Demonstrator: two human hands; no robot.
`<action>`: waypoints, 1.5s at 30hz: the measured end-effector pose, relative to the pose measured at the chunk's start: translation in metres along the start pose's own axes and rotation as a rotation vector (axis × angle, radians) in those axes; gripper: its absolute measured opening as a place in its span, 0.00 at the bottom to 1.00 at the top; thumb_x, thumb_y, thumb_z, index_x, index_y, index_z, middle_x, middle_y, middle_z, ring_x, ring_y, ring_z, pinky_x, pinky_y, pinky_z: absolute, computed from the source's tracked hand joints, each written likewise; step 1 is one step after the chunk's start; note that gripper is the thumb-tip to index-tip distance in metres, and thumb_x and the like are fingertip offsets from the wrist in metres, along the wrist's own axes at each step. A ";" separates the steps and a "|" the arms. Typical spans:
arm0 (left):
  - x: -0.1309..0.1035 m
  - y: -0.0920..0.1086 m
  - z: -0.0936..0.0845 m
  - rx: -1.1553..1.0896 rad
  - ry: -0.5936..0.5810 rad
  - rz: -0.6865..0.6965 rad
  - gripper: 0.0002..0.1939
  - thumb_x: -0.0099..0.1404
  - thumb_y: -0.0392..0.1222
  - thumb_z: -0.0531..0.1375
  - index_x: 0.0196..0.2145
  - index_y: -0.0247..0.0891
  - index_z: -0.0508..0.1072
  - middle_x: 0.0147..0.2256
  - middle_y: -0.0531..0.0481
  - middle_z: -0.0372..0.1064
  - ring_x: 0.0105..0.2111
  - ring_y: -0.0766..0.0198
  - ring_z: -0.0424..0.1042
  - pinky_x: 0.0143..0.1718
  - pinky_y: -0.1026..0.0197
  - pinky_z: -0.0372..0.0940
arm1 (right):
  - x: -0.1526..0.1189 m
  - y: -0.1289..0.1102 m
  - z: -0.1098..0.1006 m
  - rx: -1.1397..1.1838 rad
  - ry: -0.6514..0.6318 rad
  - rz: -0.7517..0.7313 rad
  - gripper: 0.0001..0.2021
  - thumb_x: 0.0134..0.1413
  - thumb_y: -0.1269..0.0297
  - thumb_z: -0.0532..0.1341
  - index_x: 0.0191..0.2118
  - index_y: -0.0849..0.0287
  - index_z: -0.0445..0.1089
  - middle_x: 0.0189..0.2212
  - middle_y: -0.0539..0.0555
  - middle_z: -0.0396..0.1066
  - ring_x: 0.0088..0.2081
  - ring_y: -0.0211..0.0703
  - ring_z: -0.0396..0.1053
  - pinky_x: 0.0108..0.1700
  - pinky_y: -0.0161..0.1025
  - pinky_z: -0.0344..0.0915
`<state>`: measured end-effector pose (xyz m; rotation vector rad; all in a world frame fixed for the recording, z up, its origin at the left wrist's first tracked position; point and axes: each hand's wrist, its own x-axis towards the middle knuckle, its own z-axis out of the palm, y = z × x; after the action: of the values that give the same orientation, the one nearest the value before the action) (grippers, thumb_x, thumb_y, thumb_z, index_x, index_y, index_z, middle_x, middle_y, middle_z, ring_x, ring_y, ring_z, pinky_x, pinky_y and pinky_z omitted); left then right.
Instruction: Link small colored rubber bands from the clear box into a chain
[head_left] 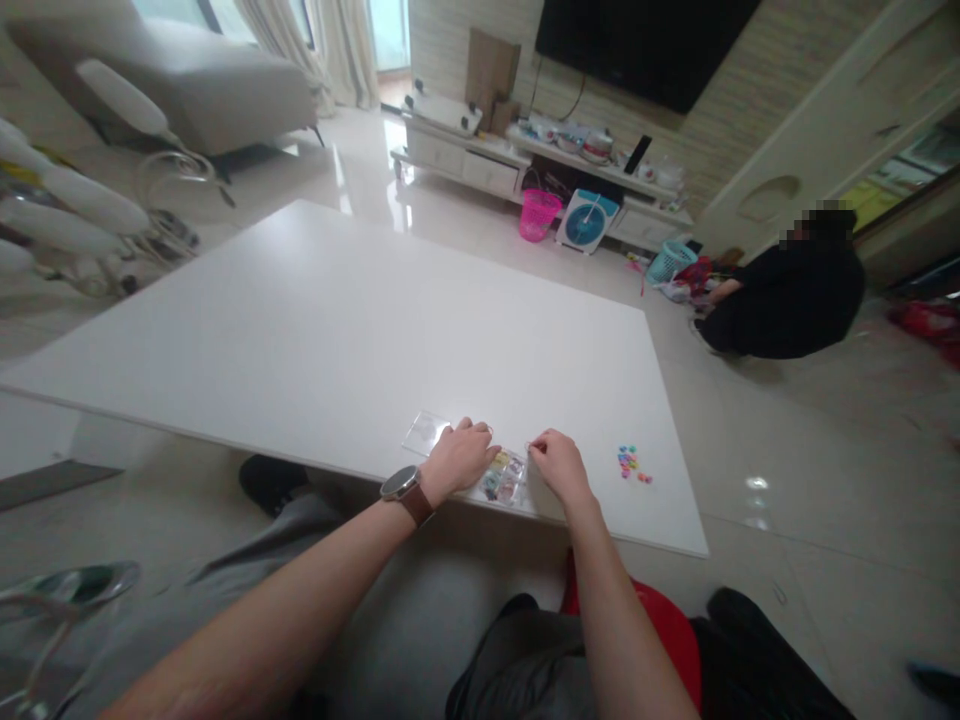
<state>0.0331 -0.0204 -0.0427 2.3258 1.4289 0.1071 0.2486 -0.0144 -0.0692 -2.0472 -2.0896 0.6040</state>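
Observation:
A small clear plastic compartment box [514, 466] lies at the near edge of the white table, with its transparent lid [426, 431] laid out to the left. Small coloured pieces fill its compartments, too small to name. My left hand [463, 456] rests over the box's left part, fingers bent against it and partly hiding it; a thin loop shows by its fingertips. Just right of the box, my right hand [559, 462] is closed in a pinch on a thin loop [529, 446]. Farther right sits a loose cluster of small, brightly coloured pieces [628, 462].
The white table [360, 320] stretches away ahead. A person in black [795, 290] crouches on the floor at right, near a blue basket [671, 261]. A pink basket [539, 214] and a blue-white fan [588, 220] stand by the TV cabinet. Chairs [97, 205] are at left.

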 end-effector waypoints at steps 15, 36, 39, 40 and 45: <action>-0.006 -0.024 0.017 0.016 -0.048 -0.040 0.12 0.69 0.30 0.51 0.41 0.36 0.74 0.37 0.41 0.74 0.40 0.54 0.72 0.41 0.56 0.62 | 0.004 0.001 0.006 -0.040 -0.075 0.024 0.04 0.58 0.72 0.60 0.34 0.58 0.71 0.38 0.57 0.75 0.41 0.44 0.70 0.42 0.37 0.60; -0.006 0.007 -0.030 -0.264 0.035 0.065 0.13 0.67 0.30 0.53 0.48 0.38 0.71 0.36 0.46 0.76 0.38 0.58 0.74 0.40 0.59 0.64 | -0.015 -0.018 -0.031 0.506 -0.256 -0.259 0.06 0.54 0.68 0.63 0.38 0.57 0.68 0.30 0.47 0.70 0.32 0.39 0.68 0.36 0.35 0.62; -0.007 0.013 -0.032 -0.315 0.005 0.086 0.11 0.67 0.31 0.55 0.46 0.38 0.70 0.35 0.47 0.76 0.36 0.59 0.74 0.37 0.60 0.63 | -0.020 -0.022 -0.027 0.484 -0.344 -0.251 0.07 0.49 0.72 0.65 0.36 0.57 0.69 0.28 0.46 0.71 0.31 0.38 0.68 0.36 0.34 0.62; -0.008 0.015 -0.031 -0.326 -0.001 0.090 0.11 0.67 0.32 0.55 0.46 0.38 0.70 0.35 0.47 0.76 0.36 0.59 0.74 0.37 0.61 0.63 | -0.021 -0.022 -0.025 0.451 -0.352 -0.245 0.07 0.48 0.73 0.65 0.34 0.58 0.69 0.28 0.46 0.71 0.31 0.38 0.68 0.36 0.34 0.62; -0.009 0.023 -0.020 -0.337 -0.024 0.115 0.08 0.69 0.33 0.54 0.43 0.38 0.71 0.34 0.47 0.76 0.34 0.60 0.74 0.35 0.61 0.62 | -0.023 -0.018 -0.024 0.315 -0.234 -0.243 0.02 0.53 0.70 0.64 0.33 0.58 0.71 0.28 0.48 0.72 0.31 0.38 0.67 0.36 0.35 0.60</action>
<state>0.0426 -0.0316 -0.0140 2.1195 1.1628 0.3261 0.2419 -0.0325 -0.0369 -1.5897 -2.1522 1.0932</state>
